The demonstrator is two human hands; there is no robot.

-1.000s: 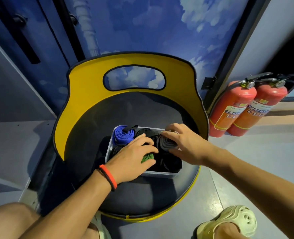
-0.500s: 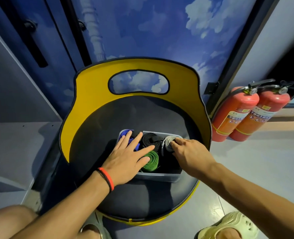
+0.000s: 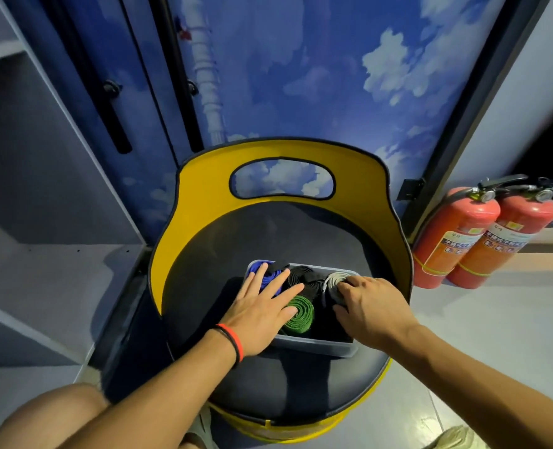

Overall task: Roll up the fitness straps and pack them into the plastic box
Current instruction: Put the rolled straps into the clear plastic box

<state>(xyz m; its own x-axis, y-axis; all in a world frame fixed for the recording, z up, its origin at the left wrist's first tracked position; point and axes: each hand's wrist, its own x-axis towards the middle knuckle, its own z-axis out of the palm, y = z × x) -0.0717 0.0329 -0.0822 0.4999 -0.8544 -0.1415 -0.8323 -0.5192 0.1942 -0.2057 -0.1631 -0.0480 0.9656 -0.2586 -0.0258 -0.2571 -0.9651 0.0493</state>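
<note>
Packing looks nearly done from the head view: rolled straps fill the plastic box on the chair seat. Flat and straight-fingered, the left grip presses the blue roll; the right grip curls round the grey roll, which next wants tucking down.

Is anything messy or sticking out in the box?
Mostly tidy. The green roll, grey roll and blue roll sit inside the plastic box. Only a black strap end beside the blue roll looks loose, poking up at the back.
</note>
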